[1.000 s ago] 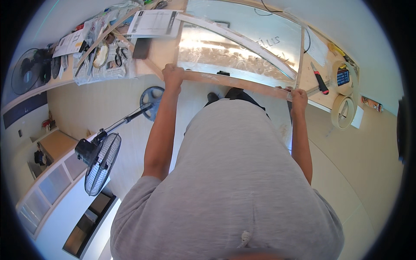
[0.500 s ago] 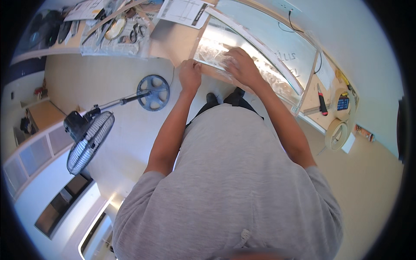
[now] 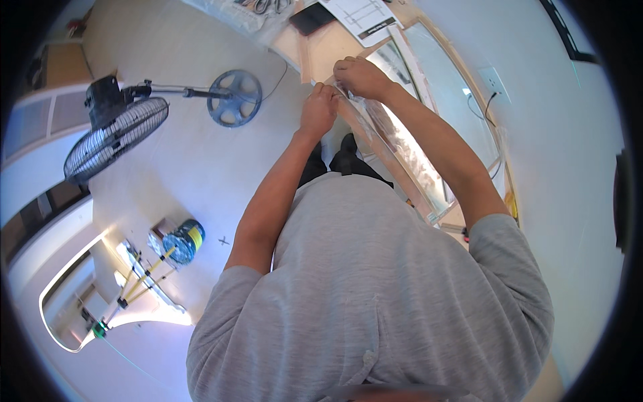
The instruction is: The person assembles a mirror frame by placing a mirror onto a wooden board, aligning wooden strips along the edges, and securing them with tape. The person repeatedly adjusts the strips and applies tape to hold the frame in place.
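At the far left corner of a long reflective panel [image 3: 406, 142], my two hands work close together. My right hand [image 3: 362, 78] is closed over the panel's end, with crumpled clear plastic film [image 3: 357, 103] bunched in and below its fingers. Just left of it, my left hand [image 3: 319, 111] is curled at the corner with its fingertips pressed together; what lies between them is hidden. A pale strip [image 3: 385, 151] runs along the panel's near edge. Part of the panel lies behind my right forearm.
A printed sheet [image 3: 362, 17] and a dark flat device [image 3: 311, 19] lie beyond my hands. Left stands a pedestal fan [image 3: 117, 137] with a round base [image 3: 234, 98]. A bucket [image 3: 183, 242] and a yellow-legged tripod [image 3: 144, 280] stand lower left. A wall socket [image 3: 493, 82] is at right.
The view has turned, so the panel now points more toward me. My right hand has moved left along it to the corner, beside my left hand, and its fingers have closed.
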A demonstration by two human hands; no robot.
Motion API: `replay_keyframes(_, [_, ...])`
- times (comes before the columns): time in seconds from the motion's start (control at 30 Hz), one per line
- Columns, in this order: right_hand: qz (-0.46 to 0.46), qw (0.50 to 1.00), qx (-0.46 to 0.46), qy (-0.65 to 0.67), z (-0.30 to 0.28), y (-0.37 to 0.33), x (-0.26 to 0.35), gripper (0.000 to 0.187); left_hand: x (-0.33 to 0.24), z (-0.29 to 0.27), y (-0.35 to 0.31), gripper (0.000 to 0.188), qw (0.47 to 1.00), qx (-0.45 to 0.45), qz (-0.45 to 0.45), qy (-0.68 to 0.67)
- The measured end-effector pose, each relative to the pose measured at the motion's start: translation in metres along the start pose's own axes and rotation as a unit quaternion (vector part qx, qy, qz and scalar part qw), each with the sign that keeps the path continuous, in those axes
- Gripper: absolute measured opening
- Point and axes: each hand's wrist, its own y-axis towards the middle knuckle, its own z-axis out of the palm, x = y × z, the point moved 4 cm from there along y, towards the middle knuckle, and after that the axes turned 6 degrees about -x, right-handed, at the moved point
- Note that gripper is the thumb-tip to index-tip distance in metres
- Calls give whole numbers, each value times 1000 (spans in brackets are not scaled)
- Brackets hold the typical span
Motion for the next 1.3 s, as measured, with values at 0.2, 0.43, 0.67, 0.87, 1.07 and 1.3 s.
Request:
replay_keyframes(0.2, [-44, 996, -83, -13, 6, -2, 2, 12, -6, 4, -2, 14, 999, -20, -39, 25])
replay_keyframes(0.43, [-10, 997, -55, 47, 2, -3, -5, 14, -15, 13, -5, 12, 994, -24, -103, 29])
replay_keyframes(0.67, [6, 998, -1, 63, -1, 9, -10, 13, -16, 18, -5, 9, 990, -53, -118, -48])
replay_keyframes(0.87, [-14, 997, 19, 70, -1, 16, -11, 11, -18, 27, -12, 9, 985, -103, -131, -50])
replay_keyframes(1.07, [5, 996, 39, 84, 2, 20, -17, 19, -18, 33, -11, 7, 981, -127, -128, -66])
replay_keyframes(1.3, [34, 985, 98, 141, 3, 24, -25, 27, -2, 20, -11, 7, 969, -129, -134, -162])
